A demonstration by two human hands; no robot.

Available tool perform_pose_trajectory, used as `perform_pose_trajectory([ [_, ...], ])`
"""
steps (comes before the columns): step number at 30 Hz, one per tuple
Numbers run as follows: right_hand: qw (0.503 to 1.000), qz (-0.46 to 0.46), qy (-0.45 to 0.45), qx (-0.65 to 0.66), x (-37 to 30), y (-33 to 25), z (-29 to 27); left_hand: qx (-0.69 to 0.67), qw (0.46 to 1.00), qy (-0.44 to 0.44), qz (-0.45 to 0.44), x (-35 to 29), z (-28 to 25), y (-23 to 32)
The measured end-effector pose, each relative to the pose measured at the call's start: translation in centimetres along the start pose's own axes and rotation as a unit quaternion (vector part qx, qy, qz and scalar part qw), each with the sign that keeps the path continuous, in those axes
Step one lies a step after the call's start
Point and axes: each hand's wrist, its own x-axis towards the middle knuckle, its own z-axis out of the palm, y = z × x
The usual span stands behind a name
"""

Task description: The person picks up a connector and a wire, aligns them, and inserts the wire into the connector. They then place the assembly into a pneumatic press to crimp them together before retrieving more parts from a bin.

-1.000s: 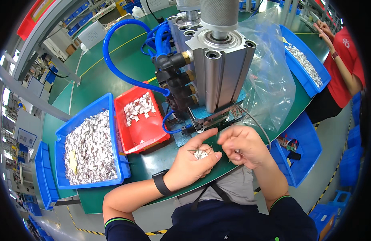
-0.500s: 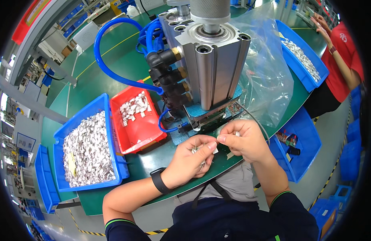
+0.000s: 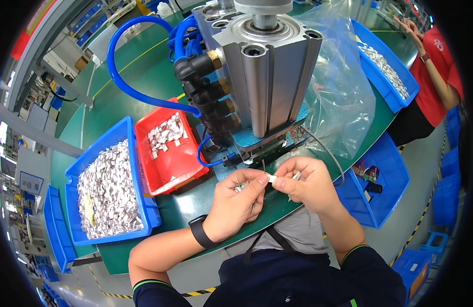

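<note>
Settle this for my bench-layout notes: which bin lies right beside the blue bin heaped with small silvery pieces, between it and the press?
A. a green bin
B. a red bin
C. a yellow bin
B: the red bin, part-filled with the same small pieces, lies against the right side of the blue bin, next to the pneumatic press.

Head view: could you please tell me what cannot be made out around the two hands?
- Small white part: too small to identify, pinched between both hands.
- Left hand: palm contents hidden by its curled fingers.
- Right hand: hides the table edge beneath.
- Press: its work area is shadowed.
</note>
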Motion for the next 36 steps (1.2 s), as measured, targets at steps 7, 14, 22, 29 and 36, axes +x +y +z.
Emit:
perform_pose_trajectory([
  [7,0.989,-0.077,0.034,-0.121,-0.3,0.0,0.6,-0.021,0.999,-0.026,-0.001,0.0,0.0,0.0],
  [14,0.980,-0.105,-0.016,-0.167,0.2,-0.4,0.2,-0.034,0.999,-0.025,-0.011,0.3,-0.2,0.0],
  [22,0.994,0.005,0.055,-0.097,2.1,-1.8,-0.2,-0.018,1.000,-0.004,-0.026,0.5,-0.1,-0.1],
  [29,0.997,0.021,0.062,-0.043,3.0,-1.9,0.1,-0.018,0.999,0.004,-0.030,0.5,0.0,0.0],
  [36,0.998,0.014,0.060,-0.019,3.0,-1.6,0.1,-0.012,0.999,0.002,-0.031,0.6,0.0,0.0],
])
